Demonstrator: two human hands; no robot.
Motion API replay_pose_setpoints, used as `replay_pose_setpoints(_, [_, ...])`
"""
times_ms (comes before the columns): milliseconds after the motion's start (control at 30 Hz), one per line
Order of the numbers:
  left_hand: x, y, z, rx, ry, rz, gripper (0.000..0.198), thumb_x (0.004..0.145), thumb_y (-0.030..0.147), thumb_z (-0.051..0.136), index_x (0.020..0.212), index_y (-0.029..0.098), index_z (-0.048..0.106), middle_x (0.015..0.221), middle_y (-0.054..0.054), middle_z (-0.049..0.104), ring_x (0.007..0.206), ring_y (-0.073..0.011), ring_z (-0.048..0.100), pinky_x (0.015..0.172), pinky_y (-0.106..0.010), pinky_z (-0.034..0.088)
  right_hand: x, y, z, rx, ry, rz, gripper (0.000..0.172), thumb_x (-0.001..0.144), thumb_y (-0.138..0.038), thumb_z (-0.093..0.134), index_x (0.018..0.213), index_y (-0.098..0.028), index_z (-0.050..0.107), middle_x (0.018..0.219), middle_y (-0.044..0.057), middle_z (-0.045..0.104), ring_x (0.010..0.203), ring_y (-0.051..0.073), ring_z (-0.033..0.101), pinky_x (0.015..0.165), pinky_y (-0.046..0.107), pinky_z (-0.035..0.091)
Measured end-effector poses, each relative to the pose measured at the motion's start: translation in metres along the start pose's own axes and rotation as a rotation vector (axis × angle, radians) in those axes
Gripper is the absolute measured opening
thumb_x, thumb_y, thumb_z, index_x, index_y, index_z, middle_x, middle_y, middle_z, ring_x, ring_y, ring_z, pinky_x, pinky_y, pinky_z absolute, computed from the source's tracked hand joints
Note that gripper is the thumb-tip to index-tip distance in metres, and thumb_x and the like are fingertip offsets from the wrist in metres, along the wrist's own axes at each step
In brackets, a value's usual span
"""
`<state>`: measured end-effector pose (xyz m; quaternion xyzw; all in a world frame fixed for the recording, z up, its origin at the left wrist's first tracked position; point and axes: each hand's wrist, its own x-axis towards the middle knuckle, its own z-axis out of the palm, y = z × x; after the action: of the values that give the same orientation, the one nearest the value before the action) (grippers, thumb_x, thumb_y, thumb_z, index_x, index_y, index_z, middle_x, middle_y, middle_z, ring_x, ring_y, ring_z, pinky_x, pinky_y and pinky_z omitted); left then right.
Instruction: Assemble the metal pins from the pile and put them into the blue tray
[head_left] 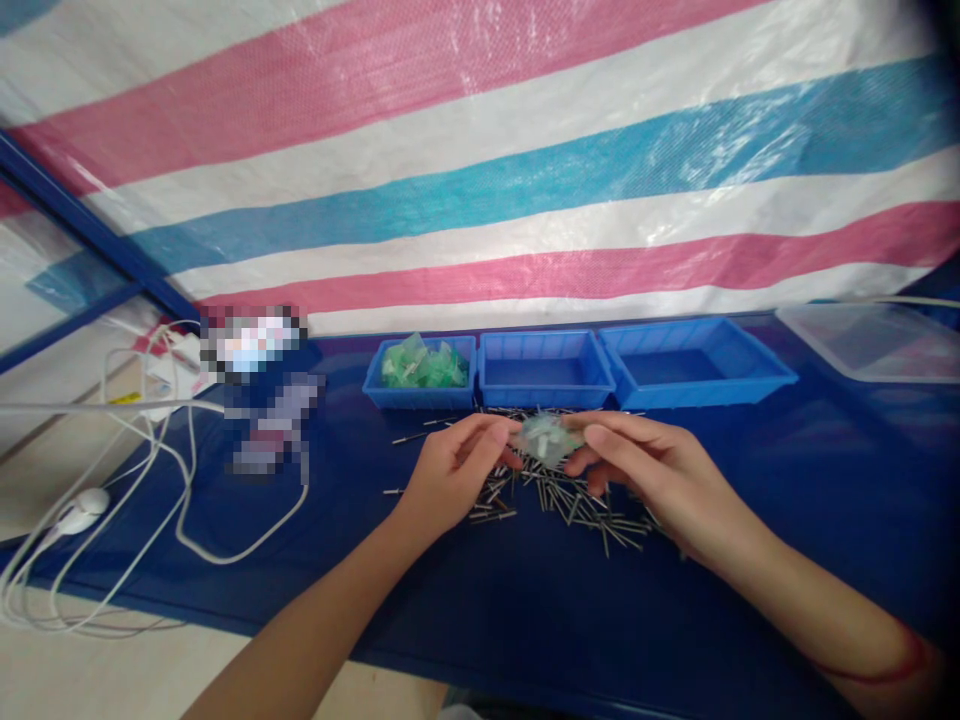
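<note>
My left hand (454, 470) and my right hand (646, 470) meet over the blue table (487, 600), both pinching a small pale green translucent plastic part (546, 437) between their fingertips. Under and around the hands lies a scattered pile of several thin metal pins (577, 505). The left fingers are curled; whether they also hold a pin is too small to tell.
Three blue bins stand in a row behind the hands: the left bin (420, 390) holds green plastic parts, the middle bin (546, 385) and right bin (694, 375) look empty. A clear tray (874, 340) sits far right. White cables (150, 480) loop at the left. A striped tarp hangs behind.
</note>
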<state>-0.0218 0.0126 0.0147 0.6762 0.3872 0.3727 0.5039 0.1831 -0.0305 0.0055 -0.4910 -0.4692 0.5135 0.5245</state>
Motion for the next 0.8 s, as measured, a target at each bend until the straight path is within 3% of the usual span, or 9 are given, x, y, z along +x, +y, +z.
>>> replay_pose_setpoints(267, [0.002, -0.007, 0.001, 0.194, 0.055, 0.094, 0.015, 0.082, 0.027, 0.065, 0.093, 0.016, 0.069, 0.088, -0.004, 0.072, 0.074, -0.0147, 0.067, 0.068, -0.023, 0.052, 0.0, 0.004, 0.005, -0.046, 0.013, -0.1, 0.022, 0.072, -0.038, 0.075, 0.086, -0.021, 0.072, 0.082, 0.004, 0.073, 0.062, 0.015, 0.068, 0.053, 0.026, 0.058])
replay_pose_setpoints(333, [0.002, -0.005, 0.0, 0.279, 0.066, 0.132, 0.013, 0.083, 0.025, 0.064, 0.092, 0.017, 0.07, 0.088, -0.004, 0.072, 0.075, -0.0148, 0.066, 0.07, -0.023, 0.052, -0.001, 0.005, 0.006, -0.075, -0.003, -0.111, 0.021, 0.075, -0.038, 0.073, 0.087, -0.021, 0.071, 0.077, 0.003, 0.071, 0.062, 0.015, 0.068, 0.054, 0.027, 0.058])
replay_pose_setpoints(433, [0.002, 0.001, -0.005, 0.348, 0.121, 0.207, 0.013, 0.086, 0.025, 0.061, 0.093, 0.018, 0.07, 0.089, -0.004, 0.071, 0.079, -0.0148, 0.066, 0.073, -0.024, 0.052, -0.003, 0.005, 0.005, -0.099, 0.001, -0.125, 0.023, 0.08, -0.038, 0.068, 0.097, -0.022, 0.068, 0.086, 0.004, 0.07, 0.067, 0.016, 0.068, 0.056, 0.027, 0.057])
replay_pose_setpoints(533, [0.006, 0.007, -0.019, 0.297, 0.329, 0.269, 0.016, 0.088, 0.029, 0.059, 0.097, 0.018, 0.068, 0.086, -0.003, 0.07, 0.075, -0.0132, 0.065, 0.07, -0.023, 0.053, -0.002, 0.004, 0.002, -0.108, 0.048, -0.143, 0.029, 0.082, -0.04, 0.065, 0.104, -0.023, 0.065, 0.091, 0.005, 0.067, 0.07, 0.017, 0.068, 0.054, 0.028, 0.056])
replay_pose_setpoints(667, [0.021, 0.005, -0.051, 0.178, 0.763, 0.396, 0.025, 0.088, 0.036, 0.06, 0.106, 0.019, 0.064, 0.078, 0.0, 0.065, 0.067, -0.0101, 0.063, 0.068, -0.022, 0.053, 0.001, 0.003, -0.002, -0.128, 0.098, -0.144, 0.028, 0.08, -0.04, 0.067, 0.102, -0.023, 0.063, 0.085, 0.003, 0.064, 0.064, 0.014, 0.065, 0.052, 0.026, 0.052])
replay_pose_setpoints(733, [0.03, -0.002, -0.069, 0.141, 0.882, 0.444, 0.028, 0.089, 0.039, 0.059, 0.109, 0.019, 0.063, 0.084, -0.001, 0.064, 0.067, -0.0087, 0.062, 0.068, -0.022, 0.053, 0.002, 0.003, -0.002, -0.136, 0.093, -0.139, 0.026, 0.08, -0.039, 0.067, 0.101, -0.023, 0.063, 0.083, 0.002, 0.064, 0.062, 0.013, 0.063, 0.052, 0.025, 0.051])
replay_pose_setpoints(800, [0.037, -0.01, -0.084, 0.135, 0.918, 0.437, 0.03, 0.088, 0.039, 0.06, 0.11, 0.019, 0.063, 0.088, -0.001, 0.064, 0.069, -0.0088, 0.062, 0.069, -0.023, 0.053, 0.002, 0.003, -0.002, -0.13, 0.08, -0.132, 0.026, 0.081, -0.039, 0.067, 0.101, -0.023, 0.063, 0.084, 0.002, 0.064, 0.062, 0.013, 0.062, 0.051, 0.025, 0.051])
